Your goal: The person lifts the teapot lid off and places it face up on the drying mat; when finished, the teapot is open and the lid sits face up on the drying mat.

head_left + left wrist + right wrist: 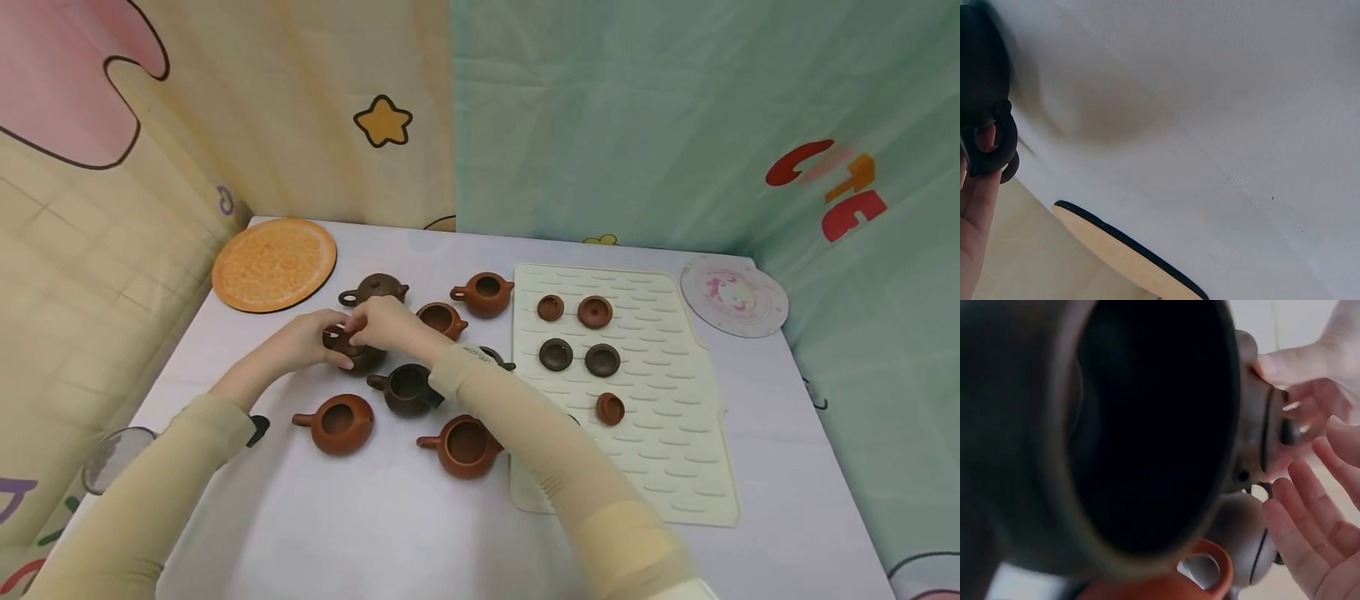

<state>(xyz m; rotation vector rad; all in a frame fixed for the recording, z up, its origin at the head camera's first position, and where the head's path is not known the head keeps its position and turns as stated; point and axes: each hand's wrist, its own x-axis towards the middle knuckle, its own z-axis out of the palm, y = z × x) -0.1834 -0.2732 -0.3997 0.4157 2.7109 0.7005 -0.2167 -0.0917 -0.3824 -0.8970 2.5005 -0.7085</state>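
My left hand grips a dark brown teapot, its fingers at the handle in the left wrist view and its thumb against the body in the right wrist view. That teapot has its lid on. Over the lid is my right hand; in the right wrist view its fingers spread beside the lid knob, with a small gap. Just behind sits another lidded brown teapot. Lidless teapots stand around, among them a dark one and a reddish one.
A cream mat on the right carries several small lids, including a dark lid. An orange round board lies at back left, a pink-patterned disc at back right. Another reddish teapot stands under my right forearm.
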